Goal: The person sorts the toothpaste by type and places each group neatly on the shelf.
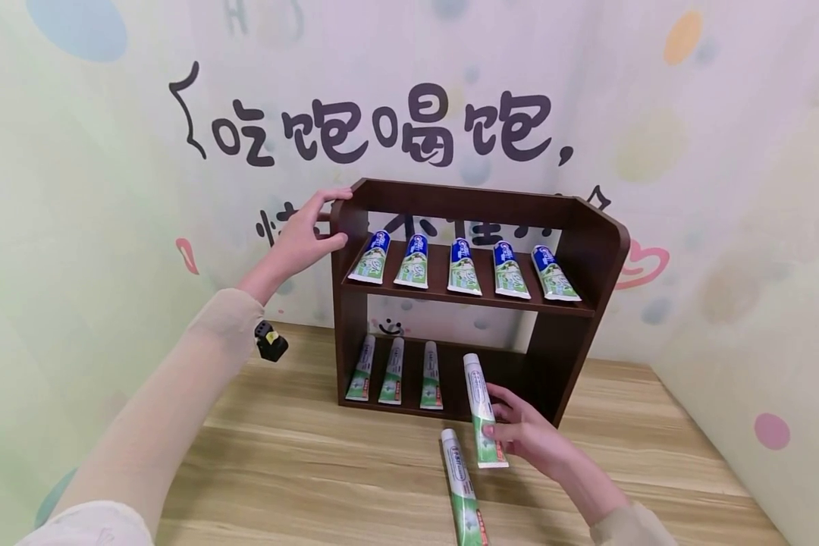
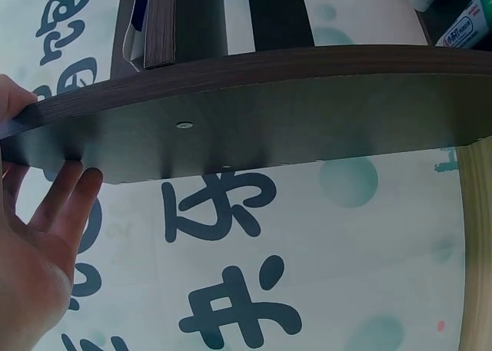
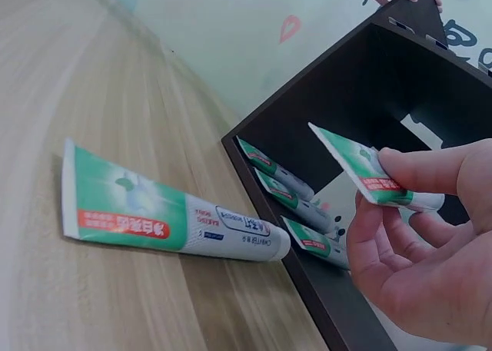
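A dark brown two-tier shelf [image 1: 474, 303] stands on the wooden table. My left hand [image 1: 305, 241] grips its upper left side panel; in the left wrist view, the thumb and fingers of that hand [image 2: 38, 266] lie on opposite sides of the panel. My right hand [image 1: 528, 432] pinches a green-and-white toothpaste tube [image 1: 481, 409], cap end up, in front of the lower tier. On the table below lies another green-and-white tube [image 1: 462, 489], its cap toward the shelf. Three similar tubes [image 1: 392, 371] lie on the lower tier, left of the held one.
Several blue-and-green toothpaste tubes [image 1: 464, 267] lie in a row on the upper tier. A small black object [image 1: 271, 341] appears beside the left forearm. Behind the shelf is a patterned wall [image 1: 409, 45] with black lettering, and another wall [image 1: 757, 318] bounds the table at right.
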